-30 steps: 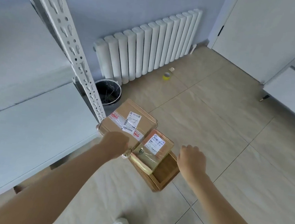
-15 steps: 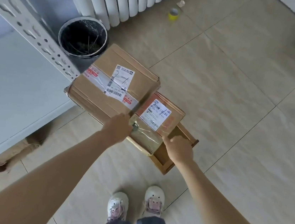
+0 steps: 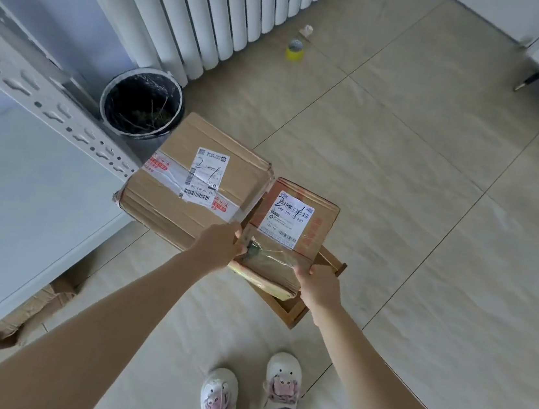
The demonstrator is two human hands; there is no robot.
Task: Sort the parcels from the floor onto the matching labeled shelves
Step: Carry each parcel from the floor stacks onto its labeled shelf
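A small brown parcel (image 3: 295, 228) with a white label marked "2-1" lies on a low wooden tray (image 3: 289, 308). My left hand (image 3: 219, 245) grips its near left edge and my right hand (image 3: 317, 286) grips its near right corner. Touching it on the left sits a larger cardboard parcel (image 3: 195, 188), taped, its label also handwritten "2-1". The white shelf (image 3: 24, 201) with its perforated metal post (image 3: 52, 109) stands at the left.
A black waste bin (image 3: 143, 102) stands behind the large parcel, beside a white radiator (image 3: 217, 11). A yellow tape roll (image 3: 294, 51) lies on the tiled floor. Crumpled cardboard (image 3: 27, 314) lies under the shelf. My shoes (image 3: 249, 388) are near the tray.
My head has tipped down and closer to the parcels. My right hand moved in from the right and took hold of the small parcel's near corner; my left hand stays on its left edge.
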